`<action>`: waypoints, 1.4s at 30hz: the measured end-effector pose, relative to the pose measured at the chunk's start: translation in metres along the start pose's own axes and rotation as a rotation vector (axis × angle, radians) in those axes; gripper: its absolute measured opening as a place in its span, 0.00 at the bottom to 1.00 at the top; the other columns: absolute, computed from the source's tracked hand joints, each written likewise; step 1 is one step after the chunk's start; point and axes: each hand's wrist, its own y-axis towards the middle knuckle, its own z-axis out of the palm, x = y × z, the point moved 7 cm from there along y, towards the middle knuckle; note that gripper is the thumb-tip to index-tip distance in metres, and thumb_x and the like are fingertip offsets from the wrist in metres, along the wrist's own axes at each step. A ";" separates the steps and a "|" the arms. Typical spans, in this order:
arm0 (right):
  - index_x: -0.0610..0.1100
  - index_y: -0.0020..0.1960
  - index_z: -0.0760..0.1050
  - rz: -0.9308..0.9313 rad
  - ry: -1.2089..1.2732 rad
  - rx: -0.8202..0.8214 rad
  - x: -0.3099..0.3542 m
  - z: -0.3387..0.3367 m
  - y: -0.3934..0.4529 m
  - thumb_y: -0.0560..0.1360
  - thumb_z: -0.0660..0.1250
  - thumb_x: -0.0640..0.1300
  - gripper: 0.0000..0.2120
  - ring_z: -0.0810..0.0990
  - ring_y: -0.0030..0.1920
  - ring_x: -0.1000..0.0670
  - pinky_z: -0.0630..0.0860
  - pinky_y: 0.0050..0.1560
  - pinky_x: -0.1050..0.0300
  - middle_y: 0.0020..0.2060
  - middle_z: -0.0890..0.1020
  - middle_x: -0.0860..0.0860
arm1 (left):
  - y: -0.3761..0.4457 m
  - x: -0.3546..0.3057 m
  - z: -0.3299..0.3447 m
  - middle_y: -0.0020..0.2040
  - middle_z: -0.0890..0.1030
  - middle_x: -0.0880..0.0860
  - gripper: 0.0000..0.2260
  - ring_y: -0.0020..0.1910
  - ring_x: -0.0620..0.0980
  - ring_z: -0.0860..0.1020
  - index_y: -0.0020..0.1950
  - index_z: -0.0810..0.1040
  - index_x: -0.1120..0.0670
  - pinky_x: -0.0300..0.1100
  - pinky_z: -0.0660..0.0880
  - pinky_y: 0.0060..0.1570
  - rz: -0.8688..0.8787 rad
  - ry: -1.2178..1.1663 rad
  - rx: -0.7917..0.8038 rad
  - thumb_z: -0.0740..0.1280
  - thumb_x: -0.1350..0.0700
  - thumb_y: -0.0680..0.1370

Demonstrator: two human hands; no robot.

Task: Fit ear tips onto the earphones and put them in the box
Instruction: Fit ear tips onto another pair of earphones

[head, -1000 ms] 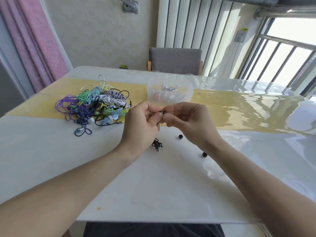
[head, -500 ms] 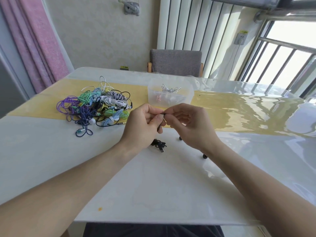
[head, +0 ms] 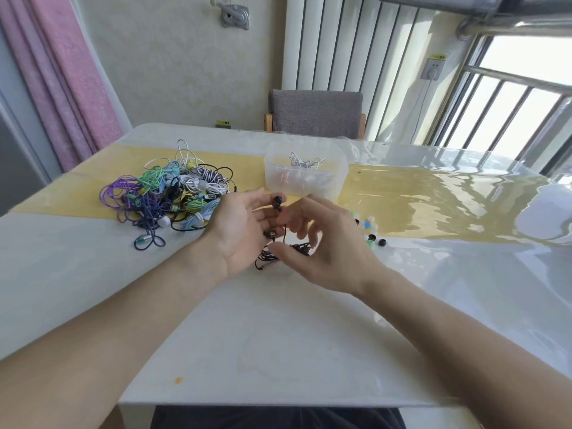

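Note:
My left hand (head: 240, 232) is turned palm-up over the white table, and the two buds of a black earphone (head: 277, 202) sit at its fingertips, held lightly. The black cable hangs down between my hands to a small bundle (head: 267, 258) on the table. My right hand (head: 328, 246) hovers just right of it, fingers spread and blurred, thumb close to the bundle, gripping nothing that I can see. Loose coloured ear tips (head: 367, 226) and a black one (head: 383, 242) lie to the right. The clear plastic box (head: 305, 181) stands just behind my hands with earphones inside.
A tangled pile of coloured earphones (head: 173, 196) lies at the left on the yellow table runner (head: 433, 205). A grey chair (head: 315, 113) stands behind the far edge. The table's near edge (head: 278, 404) runs across the bottom.
My hands have come apart from a close pinch at the bud. The left hand has turned palm-up and my right hand has dropped towards the cable bundle.

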 end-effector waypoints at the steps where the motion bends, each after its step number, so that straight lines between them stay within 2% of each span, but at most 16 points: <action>1: 0.44 0.50 0.80 -0.040 -0.068 0.021 0.002 0.005 0.000 0.69 0.79 0.42 0.12 0.75 0.39 0.61 0.72 0.40 0.67 0.40 0.74 0.61 | 0.001 0.002 0.000 0.41 0.77 0.59 0.16 0.39 0.55 0.75 0.50 0.76 0.61 0.46 0.67 0.43 -0.025 -0.025 0.004 0.55 0.51 0.81; 3: 0.46 0.53 0.81 -0.031 -0.195 0.043 -0.004 0.012 0.001 0.69 0.78 0.44 0.14 0.72 0.39 0.65 0.75 0.41 0.60 0.41 0.72 0.58 | 0.001 0.004 0.000 0.41 0.78 0.60 0.18 0.42 0.57 0.77 0.52 0.76 0.63 0.49 0.70 0.49 -0.059 -0.080 0.016 0.55 0.49 0.82; 5: 0.46 0.53 0.83 -0.005 -0.271 0.034 -0.010 0.014 0.001 0.69 0.78 0.45 0.13 0.72 0.37 0.60 0.77 0.39 0.51 0.42 0.72 0.53 | 0.001 0.006 0.001 0.41 0.78 0.60 0.19 0.41 0.57 0.78 0.52 0.75 0.64 0.49 0.72 0.51 -0.075 -0.099 0.021 0.55 0.48 0.82; 6: 0.46 0.52 0.84 -0.004 -0.291 0.030 -0.012 0.014 0.001 0.69 0.78 0.45 0.12 0.72 0.36 0.55 0.76 0.37 0.51 0.41 0.71 0.53 | 0.001 0.006 0.002 0.41 0.78 0.60 0.19 0.40 0.56 0.78 0.51 0.75 0.63 0.48 0.73 0.49 -0.073 -0.097 0.020 0.55 0.49 0.82; 9: 0.47 0.51 0.85 -0.031 -0.318 0.024 -0.010 0.014 0.001 0.71 0.77 0.44 0.09 0.69 0.35 0.54 0.70 0.36 0.58 0.40 0.70 0.53 | 0.001 0.005 0.002 0.39 0.79 0.57 0.15 0.36 0.53 0.78 0.48 0.76 0.62 0.43 0.74 0.41 -0.043 -0.046 0.005 0.56 0.52 0.83; 12: 0.47 0.52 0.85 0.026 -0.156 -0.004 -0.011 0.007 0.002 0.73 0.75 0.41 0.08 0.74 0.35 0.57 0.72 0.39 0.67 0.39 0.75 0.53 | 0.002 -0.002 0.000 0.38 0.79 0.56 0.08 0.37 0.54 0.80 0.48 0.77 0.60 0.40 0.77 0.37 0.055 0.051 -0.016 0.60 0.60 0.82; 15: 0.45 0.49 0.84 0.179 0.035 -0.061 -0.018 -0.005 0.004 0.74 0.72 0.38 0.06 0.80 0.35 0.55 0.77 0.40 0.63 0.35 0.81 0.54 | 0.003 -0.006 -0.007 0.40 0.81 0.54 0.05 0.39 0.52 0.81 0.46 0.78 0.58 0.38 0.76 0.35 0.118 0.121 -0.061 0.63 0.62 0.80; 18: 0.47 0.47 0.80 0.298 0.143 -0.077 -0.030 -0.013 0.004 0.74 0.71 0.37 0.06 0.82 0.36 0.52 0.79 0.41 0.59 0.34 0.83 0.54 | 0.003 -0.008 -0.010 0.38 0.81 0.53 0.02 0.34 0.48 0.79 0.48 0.78 0.57 0.36 0.74 0.32 0.116 0.113 -0.081 0.67 0.62 0.78; 20: 0.45 0.46 0.79 0.330 0.211 -0.043 -0.034 -0.015 0.004 0.74 0.71 0.37 0.05 0.84 0.37 0.49 0.78 0.39 0.58 0.34 0.83 0.52 | 0.003 -0.007 -0.010 0.36 0.81 0.53 0.02 0.31 0.46 0.77 0.46 0.79 0.56 0.35 0.72 0.31 0.115 0.099 -0.090 0.68 0.63 0.77; 23: 0.39 0.44 0.80 0.333 0.317 0.037 -0.034 -0.015 0.003 0.75 0.72 0.34 0.02 0.84 0.36 0.50 0.75 0.35 0.66 0.35 0.85 0.48 | 0.002 -0.007 -0.007 0.34 0.80 0.54 0.05 0.29 0.45 0.75 0.43 0.80 0.58 0.32 0.72 0.29 0.126 0.095 -0.086 0.69 0.66 0.75; 26: 0.35 0.46 0.81 0.315 0.398 0.110 -0.031 -0.014 0.004 0.76 0.72 0.33 0.01 0.85 0.38 0.48 0.77 0.38 0.64 0.37 0.86 0.43 | 0.003 -0.005 -0.008 0.31 0.77 0.53 0.07 0.28 0.45 0.73 0.41 0.80 0.58 0.32 0.71 0.27 0.117 0.134 -0.085 0.69 0.69 0.73; 30: 0.33 0.48 0.80 0.346 0.401 0.158 -0.033 -0.012 0.002 0.76 0.72 0.34 0.03 0.86 0.38 0.50 0.77 0.37 0.67 0.39 0.87 0.42 | 0.002 -0.003 -0.005 0.31 0.75 0.54 0.07 0.27 0.46 0.73 0.46 0.80 0.60 0.34 0.69 0.25 0.090 0.195 -0.005 0.67 0.70 0.74; 34: 0.39 0.45 0.83 0.322 0.314 0.126 -0.040 -0.017 0.004 0.74 0.74 0.36 0.00 0.83 0.35 0.51 0.80 0.39 0.57 0.35 0.86 0.50 | 0.000 -0.004 0.003 0.36 0.80 0.58 0.07 0.30 0.50 0.77 0.48 0.81 0.62 0.36 0.73 0.29 0.137 0.326 0.066 0.64 0.69 0.77; 36: 0.41 0.44 0.84 0.329 0.305 0.121 -0.044 -0.020 0.004 0.74 0.75 0.36 0.01 0.82 0.35 0.51 0.79 0.37 0.57 0.34 0.85 0.51 | 0.001 -0.003 0.005 0.40 0.81 0.59 0.07 0.32 0.52 0.79 0.50 0.81 0.63 0.38 0.74 0.30 0.142 0.356 0.088 0.63 0.68 0.78; 40: 0.39 0.43 0.83 0.350 0.312 0.108 -0.046 -0.023 0.003 0.74 0.75 0.36 0.01 0.81 0.33 0.54 0.74 0.33 0.66 0.33 0.85 0.50 | -0.003 -0.002 0.010 0.41 0.83 0.57 0.06 0.36 0.51 0.80 0.53 0.80 0.63 0.38 0.75 0.34 0.198 0.452 0.174 0.69 0.64 0.76; 42: 0.39 0.43 0.83 0.338 0.297 0.125 -0.046 -0.024 0.004 0.75 0.74 0.36 0.02 0.81 0.35 0.52 0.76 0.35 0.63 0.33 0.84 0.51 | -0.004 -0.002 0.011 0.40 0.84 0.57 0.08 0.36 0.50 0.80 0.52 0.81 0.62 0.37 0.75 0.34 0.247 0.514 0.166 0.72 0.66 0.74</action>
